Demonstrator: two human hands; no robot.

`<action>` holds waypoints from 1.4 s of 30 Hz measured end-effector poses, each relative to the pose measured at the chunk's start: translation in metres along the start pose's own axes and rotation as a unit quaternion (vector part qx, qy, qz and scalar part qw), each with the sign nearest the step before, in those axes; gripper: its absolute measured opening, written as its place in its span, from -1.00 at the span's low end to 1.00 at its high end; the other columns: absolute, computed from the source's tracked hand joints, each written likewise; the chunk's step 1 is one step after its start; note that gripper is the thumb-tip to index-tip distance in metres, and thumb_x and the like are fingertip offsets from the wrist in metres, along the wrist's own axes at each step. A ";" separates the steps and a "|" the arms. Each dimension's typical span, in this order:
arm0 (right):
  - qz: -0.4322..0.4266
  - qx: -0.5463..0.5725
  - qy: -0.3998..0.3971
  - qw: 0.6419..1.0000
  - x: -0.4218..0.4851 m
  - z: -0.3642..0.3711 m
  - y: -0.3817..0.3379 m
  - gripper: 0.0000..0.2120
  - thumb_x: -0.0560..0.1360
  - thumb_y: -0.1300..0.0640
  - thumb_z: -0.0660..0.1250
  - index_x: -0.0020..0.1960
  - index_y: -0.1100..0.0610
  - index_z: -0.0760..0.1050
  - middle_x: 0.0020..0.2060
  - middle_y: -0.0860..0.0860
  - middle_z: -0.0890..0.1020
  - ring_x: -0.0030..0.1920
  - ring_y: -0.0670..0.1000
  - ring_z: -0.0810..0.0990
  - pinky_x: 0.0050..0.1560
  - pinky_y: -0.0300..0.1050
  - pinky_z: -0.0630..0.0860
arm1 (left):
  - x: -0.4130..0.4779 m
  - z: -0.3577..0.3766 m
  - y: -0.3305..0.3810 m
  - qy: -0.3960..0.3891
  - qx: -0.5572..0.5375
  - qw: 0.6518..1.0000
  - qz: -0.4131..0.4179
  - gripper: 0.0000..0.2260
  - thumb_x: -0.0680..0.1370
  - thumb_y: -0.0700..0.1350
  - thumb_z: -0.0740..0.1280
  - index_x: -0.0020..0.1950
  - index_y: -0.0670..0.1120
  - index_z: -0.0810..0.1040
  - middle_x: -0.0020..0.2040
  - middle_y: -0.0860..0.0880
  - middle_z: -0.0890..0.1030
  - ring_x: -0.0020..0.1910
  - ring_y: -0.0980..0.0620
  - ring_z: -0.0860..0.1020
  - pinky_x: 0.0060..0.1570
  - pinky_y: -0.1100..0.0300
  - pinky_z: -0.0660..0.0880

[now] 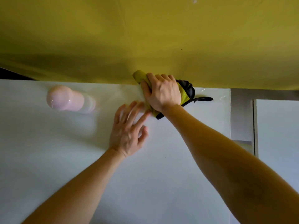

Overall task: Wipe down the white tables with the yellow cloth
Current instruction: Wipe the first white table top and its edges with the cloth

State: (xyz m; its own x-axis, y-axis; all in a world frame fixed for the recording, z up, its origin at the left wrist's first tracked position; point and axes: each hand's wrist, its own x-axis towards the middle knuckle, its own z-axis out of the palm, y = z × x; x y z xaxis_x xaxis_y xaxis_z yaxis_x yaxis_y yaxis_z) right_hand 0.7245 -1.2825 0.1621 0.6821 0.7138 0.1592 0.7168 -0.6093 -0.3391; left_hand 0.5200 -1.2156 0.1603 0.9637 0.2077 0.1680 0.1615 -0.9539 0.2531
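Observation:
The yellow cloth (182, 94), with black trim and a black strap, lies bunched at the far edge of the white table (161, 159). My right hand (161, 92) lies on top of it with fingers curled round the bundle, and a rolled yellow end sticks out beyond the fingertips. My left hand (129, 128) rests just left of the cloth with its fingers spread on the table surface, the fingertips touching the cloth's near edge.
A pale pink rounded object (64, 100) stands blurred on the table at the far left. A yellow sheet (145, 38) hangs behind the table. A second white table (278, 135) stands to the right, across a narrow grey gap.

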 end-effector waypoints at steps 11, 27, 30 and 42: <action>-0.004 -0.029 -0.014 0.999 -0.001 0.000 0.005 -0.56 0.76 -0.22 0.11 0.28 0.04 0.62 0.02 0.10 0.64 0.01 0.24 0.61 0.14 0.13 0.48 | -0.021 -0.071 -0.026 0.113 -0.038 0.993 0.008 -0.86 0.59 -0.09 0.46 0.05 -0.13 0.73 0.02 -0.11 0.66 0.07 -0.19 0.63 0.17 -0.11 0.54; -0.037 -0.025 -0.066 0.997 0.016 0.052 -0.109 -0.53 0.77 -0.16 0.05 0.54 0.07 0.41 0.15 0.15 0.64 0.14 0.29 0.58 0.32 0.23 0.43 | -0.047 -0.192 -0.123 -0.156 0.136 0.968 -0.143 -0.61 0.34 -0.01 0.70 0.08 -0.02 0.66 0.00 -0.06 0.60 -0.04 -0.14 0.60 -0.33 0.15 0.39; -0.036 -0.031 -0.066 0.997 0.016 0.051 -0.108 -0.53 0.76 -0.17 0.06 0.54 0.05 0.40 0.16 0.18 0.66 0.16 0.30 0.60 0.33 0.24 0.44 | -0.105 -0.208 -0.133 -0.209 0.154 0.949 -0.181 -0.58 0.26 -0.04 0.71 0.02 -0.03 0.64 -0.03 -0.05 0.58 -0.07 -0.13 0.61 -0.37 0.15 0.43; -0.019 -0.017 -0.044 0.999 0.018 0.047 -0.099 -0.55 0.75 -0.19 0.08 0.40 0.11 0.47 0.06 0.17 0.70 0.08 0.29 0.64 0.22 0.20 0.46 | -0.134 -0.224 -0.123 -0.319 0.261 0.875 -0.255 -0.57 0.42 -0.04 0.58 0.25 0.04 0.58 0.13 0.00 0.58 0.05 -0.06 0.62 0.06 0.06 0.51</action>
State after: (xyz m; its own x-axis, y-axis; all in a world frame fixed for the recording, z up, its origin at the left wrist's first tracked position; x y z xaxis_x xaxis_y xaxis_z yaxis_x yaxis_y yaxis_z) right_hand 0.6585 -1.1934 0.1547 0.6401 0.7633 0.0879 0.7472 -0.5918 -0.3024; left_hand 0.3234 -1.0780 0.3201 0.6339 0.6301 -0.4484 0.5190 -0.7765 -0.3575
